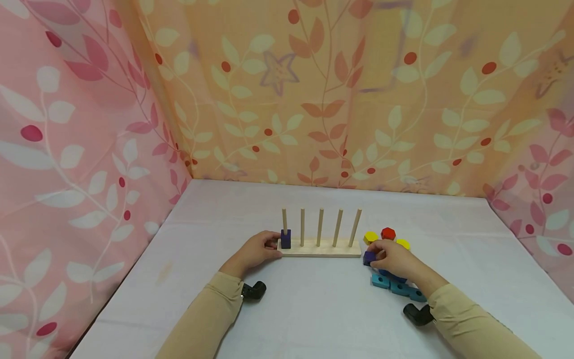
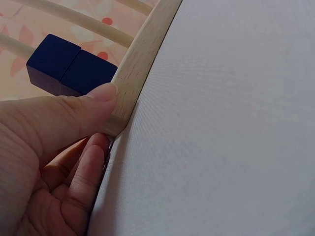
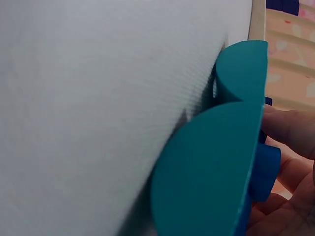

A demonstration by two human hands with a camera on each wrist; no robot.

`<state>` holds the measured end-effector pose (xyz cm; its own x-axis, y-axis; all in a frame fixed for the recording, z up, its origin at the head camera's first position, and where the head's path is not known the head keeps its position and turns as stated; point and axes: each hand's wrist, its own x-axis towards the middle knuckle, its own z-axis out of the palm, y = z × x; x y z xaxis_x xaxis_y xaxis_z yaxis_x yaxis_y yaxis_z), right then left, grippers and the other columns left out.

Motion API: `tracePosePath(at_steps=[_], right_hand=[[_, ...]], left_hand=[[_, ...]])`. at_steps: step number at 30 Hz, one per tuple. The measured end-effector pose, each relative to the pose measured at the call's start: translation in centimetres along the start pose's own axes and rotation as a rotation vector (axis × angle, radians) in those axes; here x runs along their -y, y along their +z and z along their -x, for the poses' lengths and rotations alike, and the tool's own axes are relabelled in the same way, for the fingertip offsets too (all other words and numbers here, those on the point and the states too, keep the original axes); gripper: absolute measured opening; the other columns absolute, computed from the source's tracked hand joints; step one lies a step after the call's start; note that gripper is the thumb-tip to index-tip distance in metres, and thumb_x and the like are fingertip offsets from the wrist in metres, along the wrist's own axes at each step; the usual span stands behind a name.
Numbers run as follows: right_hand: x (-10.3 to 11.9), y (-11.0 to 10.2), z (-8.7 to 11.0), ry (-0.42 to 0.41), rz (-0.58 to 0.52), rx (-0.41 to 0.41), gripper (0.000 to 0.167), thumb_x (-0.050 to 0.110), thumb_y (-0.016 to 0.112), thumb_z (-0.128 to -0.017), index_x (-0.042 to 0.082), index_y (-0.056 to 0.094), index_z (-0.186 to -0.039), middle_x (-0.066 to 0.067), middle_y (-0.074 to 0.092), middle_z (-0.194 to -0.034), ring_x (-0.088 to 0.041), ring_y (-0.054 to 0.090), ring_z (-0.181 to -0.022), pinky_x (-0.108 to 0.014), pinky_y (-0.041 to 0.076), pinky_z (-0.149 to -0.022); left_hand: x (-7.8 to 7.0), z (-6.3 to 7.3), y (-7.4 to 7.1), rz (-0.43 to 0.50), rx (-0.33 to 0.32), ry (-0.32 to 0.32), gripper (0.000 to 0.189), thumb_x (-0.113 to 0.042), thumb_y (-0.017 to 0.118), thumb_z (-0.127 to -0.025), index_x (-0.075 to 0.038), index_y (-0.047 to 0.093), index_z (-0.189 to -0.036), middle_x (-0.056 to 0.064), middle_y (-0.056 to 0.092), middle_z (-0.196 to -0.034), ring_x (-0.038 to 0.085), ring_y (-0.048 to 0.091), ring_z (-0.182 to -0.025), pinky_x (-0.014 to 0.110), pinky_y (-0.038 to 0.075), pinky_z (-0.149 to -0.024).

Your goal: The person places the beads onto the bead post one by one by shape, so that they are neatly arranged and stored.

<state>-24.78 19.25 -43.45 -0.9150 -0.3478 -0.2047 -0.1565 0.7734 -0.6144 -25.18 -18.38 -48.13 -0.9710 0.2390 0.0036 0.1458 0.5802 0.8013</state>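
A wooden peg stand (image 1: 320, 253) with several upright pegs stands on the table. My left hand (image 1: 255, 252) grips its left end; the left wrist view has the thumb (image 2: 101, 96) on the base edge and curled fingers around the corner. Two dark purple square blocks (image 2: 71, 64) are stacked on the leftmost peg, beside that thumb. Right of the stand, my right hand (image 1: 396, 259) pinches another dark purple block (image 1: 369, 258) between thumb and fingers. In the right wrist view that block is mostly hidden behind teal half-round blocks (image 3: 206, 167).
Teal blocks (image 1: 399, 287) lie in a row in front of my right hand, with blue blocks (image 1: 394, 275) partly under it. Behind the hand are yellow blocks (image 1: 370, 238) and a red block (image 1: 388, 233). A patterned curtain (image 1: 323, 99) hangs behind the white table (image 1: 314, 319).
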Motion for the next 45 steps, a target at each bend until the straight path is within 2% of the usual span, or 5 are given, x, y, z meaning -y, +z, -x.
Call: tracePosePath(at_steps=[14, 23, 27, 35, 45], right_hand=[[0.3, -0.5, 0.3, 0.014, 0.004, -0.032, 0.026, 0.019, 0.068, -0.082, 0.007, 0.058, -0.103, -0.006, 0.059, -0.097, -0.020, 0.053, -0.086, -0.039, 0.048, -0.078], [0.6, -0.8, 0.4, -0.001, -0.173, -0.035, 0.028, 0.018, 0.060, -0.088, 0.009, 0.054, -0.114, -0.009, 0.057, -0.100, -0.022, 0.054, -0.085, -0.035, 0.047, -0.071], [0.8, -0.8, 0.6, 0.013, -0.180, -0.035, 0.031, 0.019, 0.056, -0.091, 0.014, 0.056, -0.122, -0.014, 0.054, -0.112, -0.025, 0.051, -0.091, -0.034, 0.046, -0.071], [1.1, -1.1, 0.6, 0.008, -0.254, -0.039, 0.040, 0.014, 0.065, -0.085, 0.010, 0.052, -0.123, -0.017, 0.051, -0.117, -0.025, 0.054, -0.091, -0.033, 0.047, -0.070], [2.3, -1.2, 1.1, -0.117, -0.273, -0.047, 0.040, 0.013, 0.064, -0.085, 0.008, 0.052, -0.122, -0.016, 0.056, -0.107, -0.027, 0.058, -0.085, -0.036, 0.050, -0.072]], left_hand=[[-0.1, 0.0, 0.0, 0.002, 0.003, -0.017, 0.050, -0.019, 0.076, -0.075, -0.010, 0.057, -0.121, 0.000, 0.058, -0.099, 0.013, 0.053, -0.088, 0.032, 0.043, -0.079], [0.0, 0.0, 0.0, -0.006, 0.004, -0.016, 0.050, -0.019, 0.076, -0.075, -0.010, 0.057, -0.121, 0.000, 0.058, -0.098, 0.013, 0.054, -0.088, 0.033, 0.043, -0.080], [0.1, -0.1, 0.0, -0.006, 0.005, -0.012, 0.051, -0.019, 0.076, -0.075, -0.010, 0.057, -0.121, 0.000, 0.058, -0.099, 0.013, 0.054, -0.088, 0.032, 0.043, -0.079], [0.0, -0.1, -0.1, 0.001, 0.005, -0.002, 0.051, -0.019, 0.077, -0.074, -0.010, 0.058, -0.120, 0.000, 0.058, -0.098, 0.013, 0.054, -0.087, 0.031, 0.043, -0.078], [0.0, 0.0, -0.1, 0.010, 0.012, -0.001, 0.051, -0.019, 0.076, -0.074, -0.009, 0.058, -0.121, 0.001, 0.058, -0.100, 0.013, 0.054, -0.088, 0.032, 0.044, -0.079]])
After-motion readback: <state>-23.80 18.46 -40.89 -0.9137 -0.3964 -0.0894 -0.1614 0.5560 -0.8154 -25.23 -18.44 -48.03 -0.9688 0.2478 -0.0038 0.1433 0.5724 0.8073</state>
